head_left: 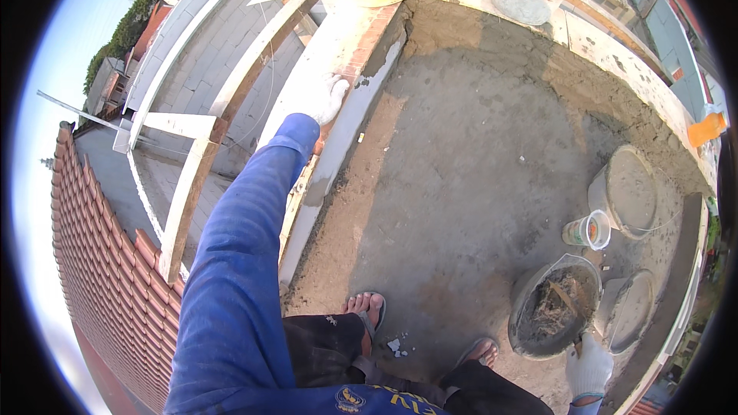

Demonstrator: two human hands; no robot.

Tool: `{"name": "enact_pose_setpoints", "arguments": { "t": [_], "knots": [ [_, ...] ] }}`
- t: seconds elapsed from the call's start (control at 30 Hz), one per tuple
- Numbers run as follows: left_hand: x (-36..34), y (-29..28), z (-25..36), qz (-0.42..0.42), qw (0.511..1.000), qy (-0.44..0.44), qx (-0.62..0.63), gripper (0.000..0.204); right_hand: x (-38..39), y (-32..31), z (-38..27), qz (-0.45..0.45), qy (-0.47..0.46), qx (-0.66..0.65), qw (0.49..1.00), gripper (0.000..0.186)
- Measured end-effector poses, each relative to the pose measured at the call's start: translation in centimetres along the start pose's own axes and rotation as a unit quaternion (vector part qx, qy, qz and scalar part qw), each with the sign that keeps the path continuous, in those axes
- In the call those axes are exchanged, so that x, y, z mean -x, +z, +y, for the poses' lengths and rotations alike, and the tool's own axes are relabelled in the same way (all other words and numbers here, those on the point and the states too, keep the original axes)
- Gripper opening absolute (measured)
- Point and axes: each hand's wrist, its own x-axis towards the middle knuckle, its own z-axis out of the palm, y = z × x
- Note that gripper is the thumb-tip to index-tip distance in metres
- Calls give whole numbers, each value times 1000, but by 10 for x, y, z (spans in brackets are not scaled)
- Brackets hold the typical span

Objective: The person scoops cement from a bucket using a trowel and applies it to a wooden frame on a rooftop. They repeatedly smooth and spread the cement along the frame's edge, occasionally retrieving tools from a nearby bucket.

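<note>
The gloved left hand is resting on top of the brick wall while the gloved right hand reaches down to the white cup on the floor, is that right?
Not quite. The head view shows the left hand on top of the brick wall, but the right hand is at the rim of the mortar bucket, not the white cup, which stands apart, farther from the person.

Worn on the head, looking steeply down over a mortar-covered slab [477, 146], with feet close below at the lower edge. Wide fisheye, bending the brick wall [361, 38] left of the slab and the curb [638, 69] right of it. Near enough to take in both gloved hands, far roofs left of the slab.
</note>
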Motion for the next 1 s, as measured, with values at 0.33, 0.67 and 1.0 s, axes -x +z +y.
{"name": "enact_pose_setpoints", "arguments": {
  "t": [0.33,0.67,1.0],
  "knots": [
    [2,-17,-12,32,974,-12,222,62,13,-25,24,46,13,27,999,21],
    [9,5,2,27,991,-27,132,47,9,-24,10,-10,-5,68,998,18],
    [0,-11,-2,-28,996,-20,85,44,-35,43,18,-20,-74,131,988,25]
  ]
}}
